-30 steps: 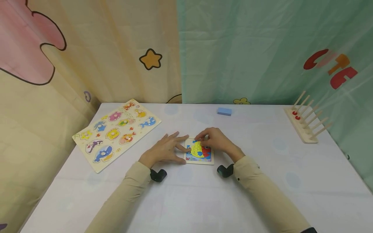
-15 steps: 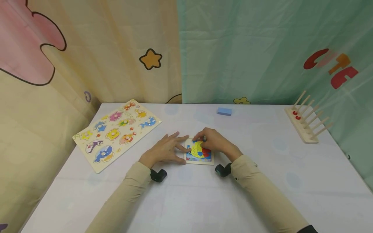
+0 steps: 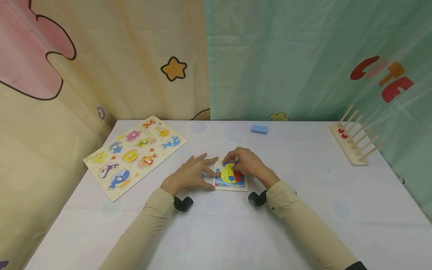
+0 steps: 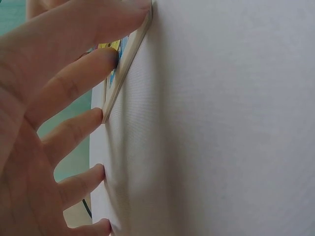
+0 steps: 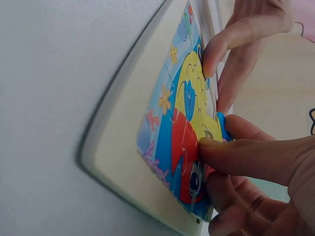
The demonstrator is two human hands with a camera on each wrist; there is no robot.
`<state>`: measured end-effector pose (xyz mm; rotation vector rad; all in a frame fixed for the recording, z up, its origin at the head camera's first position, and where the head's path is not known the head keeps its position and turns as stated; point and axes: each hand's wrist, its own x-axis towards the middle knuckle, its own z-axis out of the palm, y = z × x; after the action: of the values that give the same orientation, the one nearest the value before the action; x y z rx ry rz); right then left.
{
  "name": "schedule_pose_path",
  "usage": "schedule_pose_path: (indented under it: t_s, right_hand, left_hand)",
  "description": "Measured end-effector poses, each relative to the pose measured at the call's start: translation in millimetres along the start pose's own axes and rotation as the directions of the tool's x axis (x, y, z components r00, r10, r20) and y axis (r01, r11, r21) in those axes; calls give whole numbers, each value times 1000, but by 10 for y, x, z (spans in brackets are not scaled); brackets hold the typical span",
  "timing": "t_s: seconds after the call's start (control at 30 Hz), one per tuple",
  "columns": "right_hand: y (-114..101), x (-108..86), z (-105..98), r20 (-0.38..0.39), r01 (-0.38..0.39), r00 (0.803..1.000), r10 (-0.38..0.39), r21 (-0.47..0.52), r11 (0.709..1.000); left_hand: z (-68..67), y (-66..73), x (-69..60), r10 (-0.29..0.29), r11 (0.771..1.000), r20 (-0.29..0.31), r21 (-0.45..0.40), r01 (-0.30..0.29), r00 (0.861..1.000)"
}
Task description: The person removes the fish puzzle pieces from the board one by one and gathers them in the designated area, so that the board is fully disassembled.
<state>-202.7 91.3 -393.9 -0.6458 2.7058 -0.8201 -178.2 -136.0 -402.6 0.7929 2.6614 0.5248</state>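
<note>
A small square jigsaw puzzle (image 3: 230, 185) with a wooden rim and a yellow-and-red fish picture lies on the table between the hands. My left hand (image 3: 192, 173) has its fingers spread. In the left wrist view, its thumb and a fingertip touch the puzzle's edge (image 4: 129, 61), while other fingertips rest on the table. Over the puzzle's upper right part, my right hand (image 3: 249, 162) pinches a yellow-and-blue puzzle piece (image 5: 224, 127) between thumb and index finger. That piece looks slightly raised from the board in the right wrist view. The fingers hide part of the picture.
A large sea-animal peg puzzle board (image 3: 135, 150) lies at the left. The blue block (image 3: 259, 129) sits near the back edge. At the far right stands a wooden peg stand (image 3: 351, 148) with red beads. Curtains (image 3: 287, 60) hang behind the table.
My right hand has shifted slightly left over the puzzle, fingers still at its upper part. The left hand stays in place.
</note>
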Motion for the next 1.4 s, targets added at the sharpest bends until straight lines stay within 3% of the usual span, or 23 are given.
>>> schedule_pose_path:
  t_s: [0.3,0.53,0.7,0.97,1.4]
  right_hand:
    - [21,7,4,-14,-34,999,34,-20,999]
    - [16,12,0,2,-135,991,135,16,991]
    - [35,7,-3,2,-116,993,117,79,990]
    - [36,-25,-22,-33,-89,995,92,90,992]
    - [242,-102,-11,-57,-83,993,100,245,966]
  left_hand:
    - [1,7,3,5,1000,-3,2,-5,1000]
    - [4,1,-6,7,1000,-3,0,-7,1000]
    - [15,-9,-5,10,1000,-7,-6,-10,1000]
    - [17,-10,-11,9,1000,-11,-10,-9,1000]
    - [20,-11,-7,10,1000,-6,-5,-10,1000]
